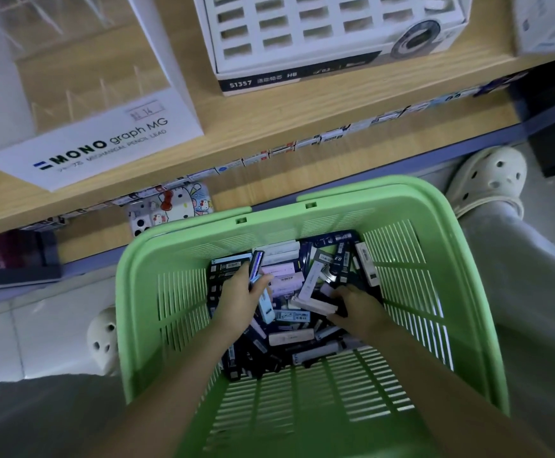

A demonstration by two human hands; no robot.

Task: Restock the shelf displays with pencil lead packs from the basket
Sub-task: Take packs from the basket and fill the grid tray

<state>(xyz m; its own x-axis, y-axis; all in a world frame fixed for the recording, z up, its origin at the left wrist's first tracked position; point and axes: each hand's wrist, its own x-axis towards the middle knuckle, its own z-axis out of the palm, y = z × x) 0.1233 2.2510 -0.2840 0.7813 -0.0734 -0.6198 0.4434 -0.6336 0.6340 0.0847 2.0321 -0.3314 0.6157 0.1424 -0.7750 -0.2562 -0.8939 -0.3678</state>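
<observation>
A green slotted plastic basket point(183, 292) sits between my knees, its bottom covered with several loose pencil lead packs point(289, 337) in black, white, pink and blue. Both hands are down inside it. My left hand point(239, 299) holds a few slim packs point(256, 264) upright between thumb and fingers. My right hand point(358, 309) lies on the pile with its fingers closed around a dark pack point(340, 310), next to a pale pink pack. Above, on the wooden shelf point(269, 127), stand a white MONO graph MG display box point(110, 137) and a white grid display box point(302, 38).
Price labels line the shelf's front edge point(302, 143). A cartoon-cat phone case point(173, 206) lies on the lower shelf behind the basket. Dark boxes point(15, 256) sit at lower left. My feet in white clogs point(490, 180) rest on the tiled floor beside the basket.
</observation>
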